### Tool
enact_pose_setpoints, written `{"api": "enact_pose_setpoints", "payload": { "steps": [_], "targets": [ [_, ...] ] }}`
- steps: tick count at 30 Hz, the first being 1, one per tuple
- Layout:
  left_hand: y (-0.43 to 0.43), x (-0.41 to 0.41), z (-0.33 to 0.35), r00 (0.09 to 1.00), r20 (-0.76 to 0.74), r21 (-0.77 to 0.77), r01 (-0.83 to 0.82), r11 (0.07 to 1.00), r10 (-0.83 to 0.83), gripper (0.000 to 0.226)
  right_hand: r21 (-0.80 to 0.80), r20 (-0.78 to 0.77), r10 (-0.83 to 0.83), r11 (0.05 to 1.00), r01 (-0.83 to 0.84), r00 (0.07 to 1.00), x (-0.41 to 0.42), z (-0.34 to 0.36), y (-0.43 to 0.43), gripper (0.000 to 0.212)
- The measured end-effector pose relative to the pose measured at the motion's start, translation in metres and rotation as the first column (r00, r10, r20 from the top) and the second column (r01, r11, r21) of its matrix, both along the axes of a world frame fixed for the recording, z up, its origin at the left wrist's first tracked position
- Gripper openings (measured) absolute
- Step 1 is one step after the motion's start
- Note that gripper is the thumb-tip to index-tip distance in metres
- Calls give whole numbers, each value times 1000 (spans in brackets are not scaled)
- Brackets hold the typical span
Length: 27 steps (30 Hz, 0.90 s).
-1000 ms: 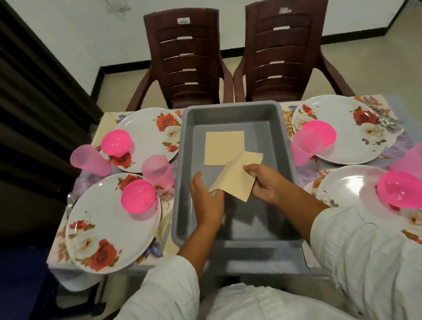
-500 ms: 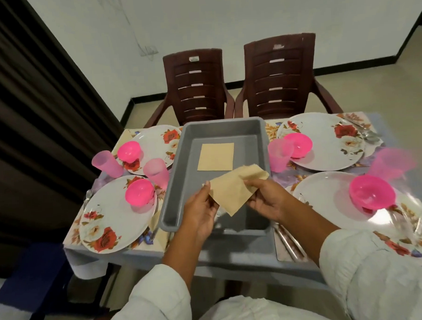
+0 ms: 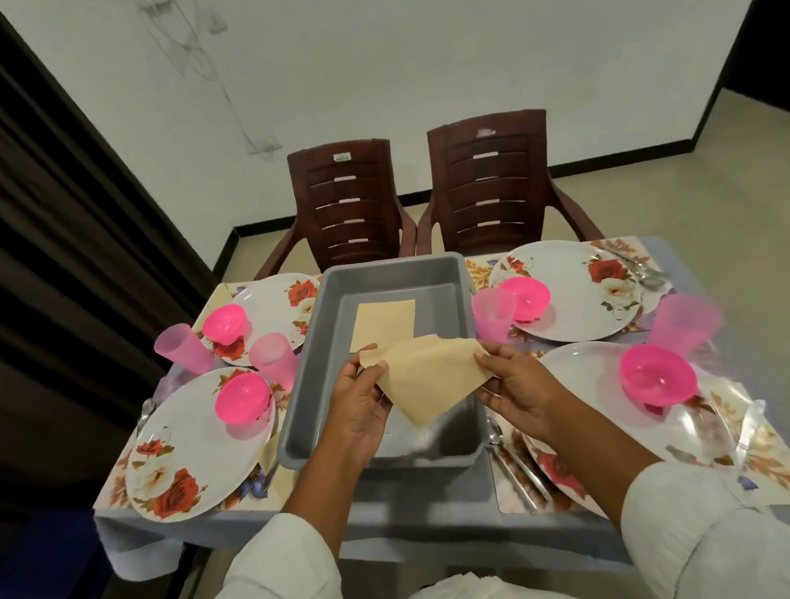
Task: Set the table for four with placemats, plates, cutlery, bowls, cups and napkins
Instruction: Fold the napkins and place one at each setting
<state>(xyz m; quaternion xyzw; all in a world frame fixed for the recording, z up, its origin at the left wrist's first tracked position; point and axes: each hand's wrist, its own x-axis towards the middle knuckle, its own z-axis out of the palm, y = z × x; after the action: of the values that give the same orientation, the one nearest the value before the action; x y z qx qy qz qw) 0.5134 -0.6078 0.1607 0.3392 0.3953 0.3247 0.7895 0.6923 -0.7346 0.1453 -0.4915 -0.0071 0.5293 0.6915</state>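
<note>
A tan napkin (image 3: 426,377) hangs above the near half of the grey tub (image 3: 307,362), stretched between both hands. My left hand (image 3: 359,407) pinches its left corner and my right hand (image 3: 517,391) pinches its right corner. A second tan napkin (image 3: 384,322) lies flat on the tub floor. Four floral plates stand on placemats, near left (image 3: 178,462), far left (image 3: 275,304), far right (image 3: 579,305) and near right (image 3: 582,372). Each carries a pink bowl, such as the near-left one (image 3: 242,398). Pink cups (image 3: 273,361) stand beside them.
Two brown plastic chairs (image 3: 348,201) stand against the far side of the table. Cutlery (image 3: 516,466) lies left of the near-right plate and more (image 3: 641,270) lies by the far-right plate. A dark curtain runs along the left. A tan napkin corner (image 3: 218,293) shows beside the far-left plate.
The napkin has been lifted out of the tub and spread between both hands. The view has tilted up, showing more of the wall and chairs.
</note>
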Motion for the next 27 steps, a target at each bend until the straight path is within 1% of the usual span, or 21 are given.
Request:
{"api": "enact_pose_setpoints", "payload": {
  "steps": [3,5,9,13,15,19,21,23,25,27],
  "targets": [
    [5,9,-1,999,-6,-6,35,999,-35,34,-39,106,22,999,-18,994,7,3,-5,26],
    [9,19,-4,998,-47,-2,49,999,-49,31,-65,165,28,998,-17,986,12,5,-10,24],
    [15,38,-14,978,-176,113,137,984,-116,22,-113,251,-21,992,51,968,21,10,-23,26],
    [15,56,-21,943,-285,204,237,950,-174,26,-176,300,-83,974,141,950,29,14,-40,27],
    [11,66,-22,925,-309,212,295,932,-223,27,-186,299,-103,969,163,949,31,17,-51,28],
    [2,87,-13,896,-273,194,408,892,-351,21,-163,337,-136,966,200,932,38,25,-73,39],
    [-2,97,-5,881,-199,204,466,861,-430,25,-111,389,-172,966,231,905,45,28,-83,46],
    [-6,106,4,855,-116,236,517,823,-505,27,-64,468,-208,961,268,859,53,32,-95,50],
    [-9,114,11,825,-104,285,560,778,-556,23,-53,542,-227,952,302,809,60,36,-107,50],
    [-12,122,13,801,-131,314,593,741,-585,20,-46,588,-248,940,338,770,67,39,-119,45]
  ]
}}
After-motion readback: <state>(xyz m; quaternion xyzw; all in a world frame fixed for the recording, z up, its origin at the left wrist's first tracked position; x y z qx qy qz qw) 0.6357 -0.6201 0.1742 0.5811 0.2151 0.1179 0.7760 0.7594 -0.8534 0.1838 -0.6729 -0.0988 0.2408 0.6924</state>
